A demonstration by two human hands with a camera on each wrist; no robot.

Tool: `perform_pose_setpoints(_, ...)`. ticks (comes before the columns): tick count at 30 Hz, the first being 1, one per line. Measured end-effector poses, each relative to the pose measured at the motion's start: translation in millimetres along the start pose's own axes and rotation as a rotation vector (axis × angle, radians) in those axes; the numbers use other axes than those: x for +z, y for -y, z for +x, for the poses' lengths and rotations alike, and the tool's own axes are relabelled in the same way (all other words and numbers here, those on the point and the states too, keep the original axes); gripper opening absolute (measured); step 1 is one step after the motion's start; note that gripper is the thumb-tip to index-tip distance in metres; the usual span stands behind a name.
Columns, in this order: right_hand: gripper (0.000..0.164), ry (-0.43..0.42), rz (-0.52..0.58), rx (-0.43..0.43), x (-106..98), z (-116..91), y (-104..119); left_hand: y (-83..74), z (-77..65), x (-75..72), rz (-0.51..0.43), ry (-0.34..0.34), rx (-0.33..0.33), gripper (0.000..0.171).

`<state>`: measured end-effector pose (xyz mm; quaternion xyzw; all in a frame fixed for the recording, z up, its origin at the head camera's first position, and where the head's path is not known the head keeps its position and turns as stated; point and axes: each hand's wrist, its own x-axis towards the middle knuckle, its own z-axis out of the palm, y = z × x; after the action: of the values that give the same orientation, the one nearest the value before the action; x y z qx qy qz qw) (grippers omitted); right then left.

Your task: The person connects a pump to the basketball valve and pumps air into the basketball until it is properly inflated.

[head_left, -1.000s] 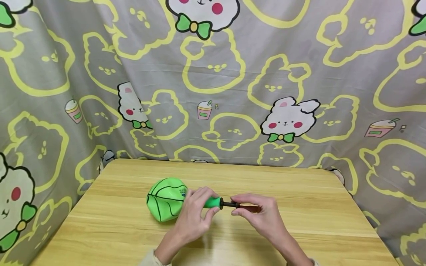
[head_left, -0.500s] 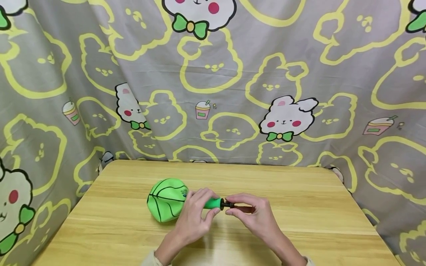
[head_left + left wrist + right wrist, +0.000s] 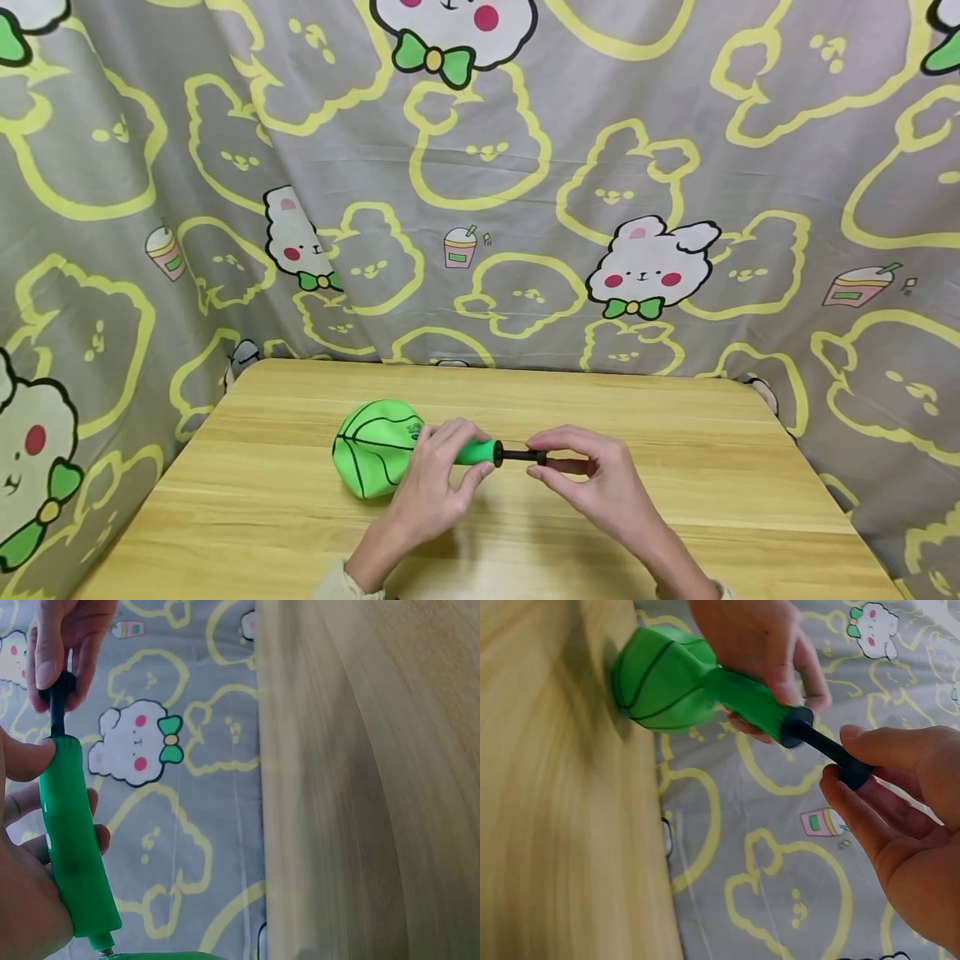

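A green ball (image 3: 375, 454) with black lines, dented and partly deflated, sits on the table at centre left. My left hand (image 3: 435, 483) grips the green barrel of a small hand pump (image 3: 75, 840), whose metal needle tip meets the ball at the bottom of the left wrist view. Fingers and thumb of my right hand (image 3: 600, 479) pinch the black knob on the end of the pump's rod. That rod (image 3: 825, 742) is drawn part way out of the barrel. In the head view my left hand hides part of the barrel and the ball's right side.
The light wooden table (image 3: 262, 533) spreads beneath both hands. Behind it hangs a grey curtain (image 3: 510, 225) printed with yellow outlines and white rabbits, which also runs along both sides.
My right hand moved left, pushing the pump rod in, then back right, drawing it out again. The left hand and ball stayed almost in place.
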<state>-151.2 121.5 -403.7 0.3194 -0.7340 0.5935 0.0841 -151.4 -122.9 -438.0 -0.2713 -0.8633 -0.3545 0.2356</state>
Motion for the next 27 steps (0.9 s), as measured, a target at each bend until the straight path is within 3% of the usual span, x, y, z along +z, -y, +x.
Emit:
perform_pose_setpoints(12, 0.026, 0.011, -0.018, 0.065, -27.1, -2.3, 10.2, 2.6, 2.5, -1.6, -0.007, -0.017, -0.014, 0.02)
perform_pose_setpoints(27, 0.025, 0.059, -0.012, 0.07, -53.8, -4.1, 17.6, 3.5, 1.9, -5.7, 0.011, -0.028, -0.03, 0.022)
